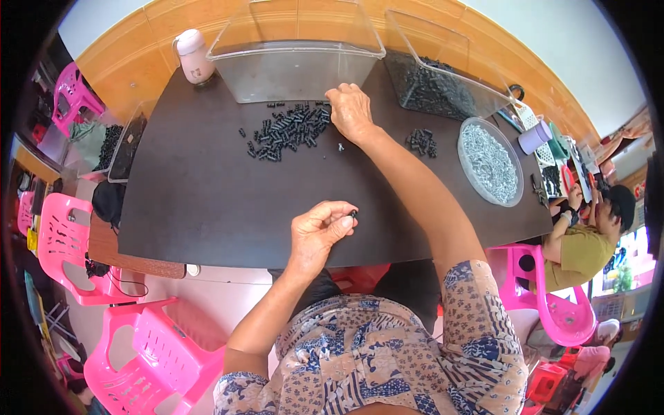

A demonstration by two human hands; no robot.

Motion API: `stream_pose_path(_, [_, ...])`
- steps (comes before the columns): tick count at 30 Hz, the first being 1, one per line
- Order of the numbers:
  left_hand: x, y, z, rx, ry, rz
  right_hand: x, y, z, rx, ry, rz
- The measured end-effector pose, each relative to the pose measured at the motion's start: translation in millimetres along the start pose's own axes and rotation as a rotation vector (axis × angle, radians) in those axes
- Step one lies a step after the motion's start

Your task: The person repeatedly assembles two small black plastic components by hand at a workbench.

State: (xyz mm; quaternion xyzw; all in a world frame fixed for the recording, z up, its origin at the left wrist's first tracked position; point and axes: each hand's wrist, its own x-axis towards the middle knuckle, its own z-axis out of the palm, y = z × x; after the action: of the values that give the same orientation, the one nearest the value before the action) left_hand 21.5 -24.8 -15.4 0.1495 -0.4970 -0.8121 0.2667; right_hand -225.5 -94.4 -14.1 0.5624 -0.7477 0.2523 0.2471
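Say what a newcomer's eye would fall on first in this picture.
Probably the bright pink chairs at lower left, vivid beside the dark table. Next, the pile of small black pieces toward the table's far side, with the right hand at its right edge. Then the round tray of small silvery pieces on the table's right side.

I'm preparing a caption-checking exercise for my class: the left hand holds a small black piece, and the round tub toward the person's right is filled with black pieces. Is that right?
Not quite: the head view shows the round tub filled with small silvery pieces, not black ones. The left hand does hold a small black piece.
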Motion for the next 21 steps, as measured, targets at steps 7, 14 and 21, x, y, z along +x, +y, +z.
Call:
stream_pose_path(7, [0.6, 1.9, -2.8, -0.010, -0.019, -0.008, 2.2, -8.6, 4.5, -0.137, -0.050, -0.057])
stream_pose_path(14, [0.9, 1.7, -1.7, -0.001, -0.017, -0.011, -0.3, -2.9, -0.3, -0.071, -0.144, 0.087])
stream_pose_path(21, [-1.3, 0.9, -1.3, 0.003, -0.017, -0.004, -34.9, -1.9, -50.0, 0.328, -0.109, 0.257])
